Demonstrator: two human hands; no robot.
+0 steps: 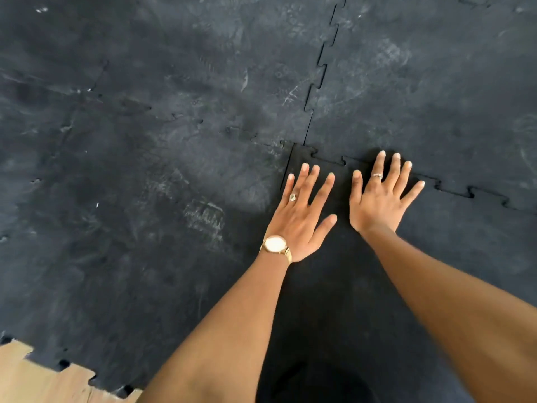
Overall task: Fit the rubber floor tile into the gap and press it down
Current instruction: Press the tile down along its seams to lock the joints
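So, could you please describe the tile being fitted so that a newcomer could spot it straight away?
Start at the long jigsaw seam running down the black rubber floor. Where it ends, the rubber floor tile begins, under the flat left hand and right hand. It is darker and cleaner than its scuffed, chalky grey neighbours.

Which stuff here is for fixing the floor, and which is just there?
For the job: the darker rubber tile, the left hand and right hand flat on it, the dusty tiles around it.

Just there: gold watch, rings, bare wooden floor.
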